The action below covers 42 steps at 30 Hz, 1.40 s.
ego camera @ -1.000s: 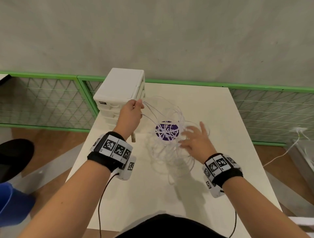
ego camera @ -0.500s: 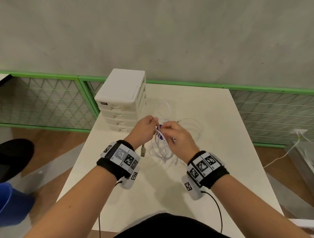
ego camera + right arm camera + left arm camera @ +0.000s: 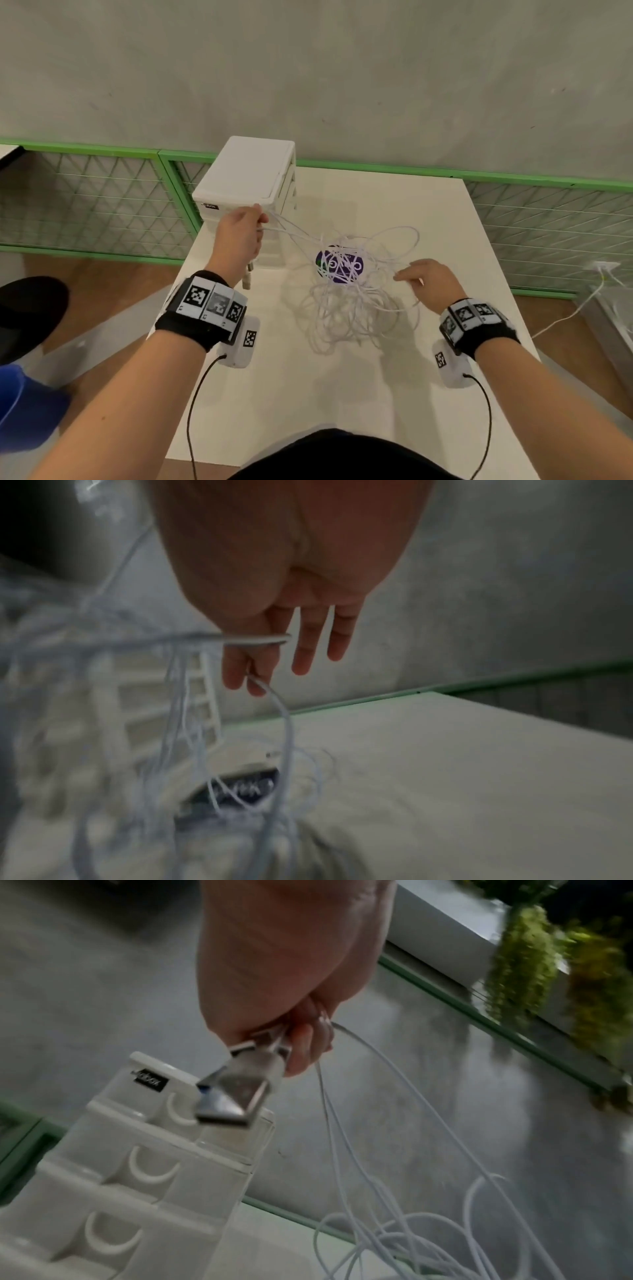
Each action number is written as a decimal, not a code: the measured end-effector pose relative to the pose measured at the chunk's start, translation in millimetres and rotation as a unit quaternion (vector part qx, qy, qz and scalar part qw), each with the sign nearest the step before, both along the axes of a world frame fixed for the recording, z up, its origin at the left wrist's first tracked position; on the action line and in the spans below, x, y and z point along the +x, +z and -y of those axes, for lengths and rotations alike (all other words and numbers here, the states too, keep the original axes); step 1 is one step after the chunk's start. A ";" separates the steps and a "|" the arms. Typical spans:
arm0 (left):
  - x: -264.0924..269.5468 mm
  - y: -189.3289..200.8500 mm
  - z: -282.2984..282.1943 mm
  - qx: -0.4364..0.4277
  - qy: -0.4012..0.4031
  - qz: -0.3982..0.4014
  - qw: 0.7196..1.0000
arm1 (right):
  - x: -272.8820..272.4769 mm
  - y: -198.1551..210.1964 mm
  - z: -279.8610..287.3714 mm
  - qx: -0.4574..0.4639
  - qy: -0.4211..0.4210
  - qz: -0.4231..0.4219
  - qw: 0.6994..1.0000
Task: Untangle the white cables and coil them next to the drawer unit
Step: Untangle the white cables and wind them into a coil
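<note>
- Fingers of your left hand point(image 3: 239, 236) are curled tight round several strands of the thin white cables point(image 3: 349, 301), gripping them just in front of the top edge of the white plastic drawer unit point(image 3: 246, 174).
- Two silver metal USB plugs point(image 3: 232, 1093) stick out below that fist; in the head view they hang beside the unit's lower drawers.
- From your left hand the strands run taut, down and to the right, into the main tangle.
- Your right hand point(image 3: 431, 284) is raised on the far side of the tangle, well apart from the left. Thumb and forefinger pinch one strand, a second loop lies across the fingers point(image 3: 308, 647), and the other fingers stay straight and spread.
- The wrist view here is blurred, so you cannot tell which cable that strand belongs to.
- Between your hands the white cables are a loose knot of loops, partly lifted and partly lying on the white table point(image 3: 342, 394), just to the right of the drawer unit.
- Under the loops a round purple sticker point(image 3: 339, 265) with white and green marks shows on the table.
- Both your wrists carry black bands with square black-and-white markers point(image 3: 209, 301).
- Beyond the table runs a green-framed wire mesh fence point(image 3: 96, 198) against a grey wall.
</note>
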State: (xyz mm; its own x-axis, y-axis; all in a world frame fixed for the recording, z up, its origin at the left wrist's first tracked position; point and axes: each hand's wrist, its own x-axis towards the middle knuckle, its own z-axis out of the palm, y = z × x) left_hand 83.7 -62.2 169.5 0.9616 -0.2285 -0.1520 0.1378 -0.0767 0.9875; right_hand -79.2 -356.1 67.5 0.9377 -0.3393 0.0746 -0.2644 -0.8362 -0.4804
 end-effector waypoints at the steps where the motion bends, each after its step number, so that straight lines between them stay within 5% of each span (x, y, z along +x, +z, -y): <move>1: -3.2 -0.5 4.1 0.015 -0.018 0.011 1.000 | 0.1 6.3 -2.6 0.034 -0.027 0.049 0.998; 4: -14.3 -1.8 19.5 0.023 -0.066 0.025 0.997 | 8.5 34.8 -25.1 0.051 -0.066 0.214 0.973; 7: -27.5 2.5 33.7 0.001 -0.119 0.012 0.993 | 22.6 55.2 -67.2 0.017 0.015 0.293 0.956; 9: -38.4 10.2 41.5 -0.031 -0.160 0.005 0.987 | 29.6 60.2 -96.5 0.090 0.087 0.234 0.964; 12: -50.3 27.6 45.4 -0.068 -0.202 0.036 0.976 | 32.4 51.1 -121.2 0.224 0.136 0.023 0.965; 15: -47.2 41.7 36.9 -0.057 -0.165 0.088 0.981 | 28.8 33.7 -118.6 0.136 0.169 -0.156 0.964; 22: -40.5 8.4 16.1 0.119 -0.141 0.122 0.975 | 21.4 37.7 -58.1 -0.100 0.131 -0.248 0.955; 24: -38.2 -1.5 14.6 0.177 -0.166 0.126 0.962 | 21.0 40.4 -48.1 -0.136 0.096 -0.238 0.957; 26: -36.0 -6.3 15.7 0.221 -0.191 0.123 0.948 | 19.0 44.8 -44.5 -0.054 0.045 -0.185 0.980; 29: -35.8 -8.7 21.2 0.237 -0.217 0.111 0.940 | 12.7 58.7 -56.6 0.208 0.006 0.017 0.978; 32: -41.8 -5.7 30.8 0.194 -0.229 0.099 0.949 | 12.5 76.8 -80.7 0.220 0.051 0.175 0.958; 36: -54.4 5.1 44.4 0.167 -0.282 0.108 0.939 | 27.0 69.2 -108.3 0.106 0.127 0.059 0.985; 42: -57.2 -0.5 30.1 0.270 -0.387 0.087 0.877 | 32.6 62.0 -79.2 0.090 0.031 0.031 0.995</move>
